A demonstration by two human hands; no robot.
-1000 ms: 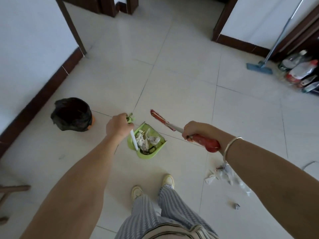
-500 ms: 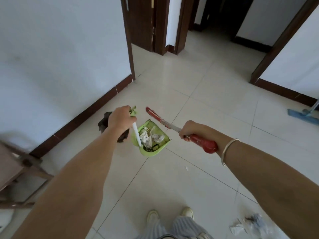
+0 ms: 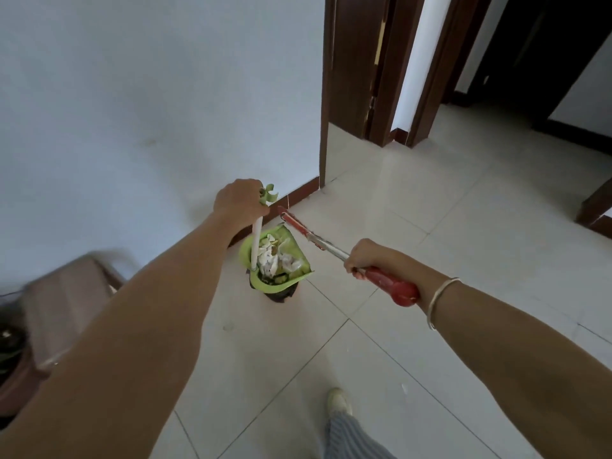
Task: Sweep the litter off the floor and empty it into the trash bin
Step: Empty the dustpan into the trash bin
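Litter [image 3: 275, 258] lies in the green dustpan [image 3: 281, 285], which hangs just above the dark trash bin [image 3: 281, 295] by the left wall [image 3: 132, 94]. Left hand [image 3: 238, 202] grips its upright handle [image 3: 256, 240] from above; right hand [image 3: 364, 258] clasps the broom [image 3: 395, 289].

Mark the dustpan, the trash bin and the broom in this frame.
Dustpan [image 3: 271, 286]: head view, green lower rim.
Trash bin [image 3: 281, 295]: head view, dark part showing under the dustpan.
Broom [image 3: 394, 288]: head view, red end of its handle.

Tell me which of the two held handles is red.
The broom handle, gripped by the right hand; the left hand holds the dustpan's white handle.
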